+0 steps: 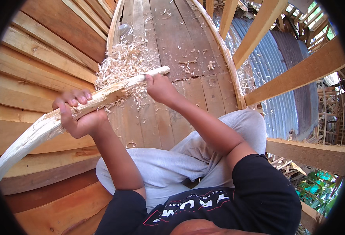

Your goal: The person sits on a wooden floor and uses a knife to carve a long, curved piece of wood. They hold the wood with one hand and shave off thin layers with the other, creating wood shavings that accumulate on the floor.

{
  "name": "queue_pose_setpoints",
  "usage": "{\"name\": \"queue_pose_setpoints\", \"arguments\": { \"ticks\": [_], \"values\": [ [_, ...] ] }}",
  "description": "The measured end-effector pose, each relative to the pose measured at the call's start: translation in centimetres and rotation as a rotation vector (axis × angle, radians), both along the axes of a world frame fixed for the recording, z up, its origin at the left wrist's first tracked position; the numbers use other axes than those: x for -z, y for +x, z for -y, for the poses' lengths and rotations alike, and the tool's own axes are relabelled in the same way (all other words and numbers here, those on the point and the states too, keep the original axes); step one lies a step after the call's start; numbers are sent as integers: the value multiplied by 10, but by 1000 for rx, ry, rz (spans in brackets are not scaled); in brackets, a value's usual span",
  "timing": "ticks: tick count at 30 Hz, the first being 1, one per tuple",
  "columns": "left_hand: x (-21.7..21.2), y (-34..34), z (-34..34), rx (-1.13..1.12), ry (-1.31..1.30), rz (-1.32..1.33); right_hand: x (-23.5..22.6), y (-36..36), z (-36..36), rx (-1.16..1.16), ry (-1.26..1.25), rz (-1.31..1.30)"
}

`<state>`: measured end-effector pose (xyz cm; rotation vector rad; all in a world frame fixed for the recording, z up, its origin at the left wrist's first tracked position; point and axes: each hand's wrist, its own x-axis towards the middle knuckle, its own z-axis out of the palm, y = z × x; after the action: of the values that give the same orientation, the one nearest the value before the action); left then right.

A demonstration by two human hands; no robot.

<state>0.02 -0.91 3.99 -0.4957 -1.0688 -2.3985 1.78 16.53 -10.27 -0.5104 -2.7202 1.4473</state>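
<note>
A long, pale, peeled wooden pole (119,88) slants across in front of me, curving down toward the lower left. Its surface is rough and splintered along the middle, smoother near the narrow far end. My left hand (80,119) is closed round its thicker part, thumb on the near side and fingers over the far side. Close to the narrow end, my right hand (161,89) is closed in a fist against the pole. A small dark bit shows at its fingers; what it holds is mostly hidden. Curly wood shavings (119,62) are heaped beyond the pole.
My crossed legs in grey trousers (153,162) are below the pole. A plank wall (35,74) stands close on the left. Shavings are scattered over the plank floor (184,35), where a small clear round object (124,29) lies. Wooden rails (297,80) and corrugated metal (268,62) are right.
</note>
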Motion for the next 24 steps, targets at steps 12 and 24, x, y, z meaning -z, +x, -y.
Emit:
{"name": "queue_pose_setpoints", "arguments": {
  "ticks": [12,24],
  "values": [
    [-4,-1,-7,-174,89,173,6,-2,-6,-15,-59,-114],
    [-3,-10,-1,-121,98,158,47,-4,-29,131,20,11]
  ]
}}
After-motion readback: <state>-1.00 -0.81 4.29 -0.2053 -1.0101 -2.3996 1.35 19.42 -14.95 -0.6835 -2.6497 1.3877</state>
